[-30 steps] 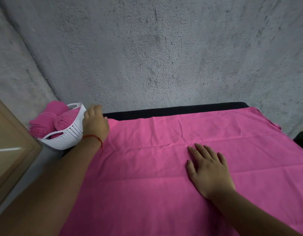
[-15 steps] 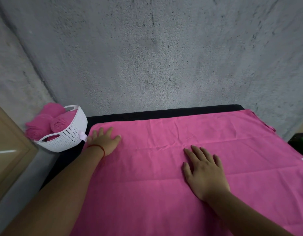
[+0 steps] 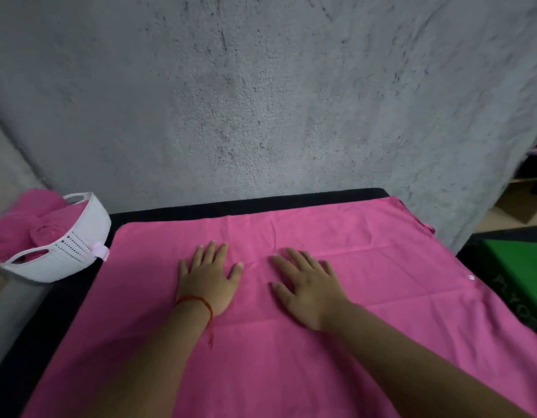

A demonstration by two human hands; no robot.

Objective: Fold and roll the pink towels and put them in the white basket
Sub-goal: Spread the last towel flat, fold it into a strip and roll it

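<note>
- While the pink towel (image 3: 351, 236) lies spread open across the black tabletop (image 3: 261, 204), both hands rest flat on it, palms down, near its middle.
- The left hand (image 3: 208, 277) has its fingers (image 3: 213, 251) straight and slightly fanned, grasping nothing. A red string bracelet (image 3: 197, 300) circles its wrist, with a loose end hanging over the cloth.
- The right hand (image 3: 309, 289) lies just beside it, a narrow strip of towel between the two. Its fingers (image 3: 300, 263) are likewise released and spread, pointing away and a little to the left, with the thumb out toward the left hand.
- The towel covers most of the tabletop, leaving a bare black strip along the far edge by the wall and another down the left side. Soft creases run across the cloth, and its right edge drapes over the side.
- A small white spot (image 3: 471, 277) shows on the towel near that right edge.
- The white basket (image 3: 80, 236) stands off the towel's far left corner, apart from the cloth.
- Rolled pink towels (image 3: 25, 224) fill the basket and rise above its rim. That corner is blurred, so there are perhaps three rolls, though the count is unsure.
- A pale pink tab (image 3: 99, 251) sits on the basket wall that faces the towel.
- A rough grey wall (image 3: 261, 101) stands behind the tabletop, and a green-topped object (image 3: 514, 260) sits low at the right.
</note>
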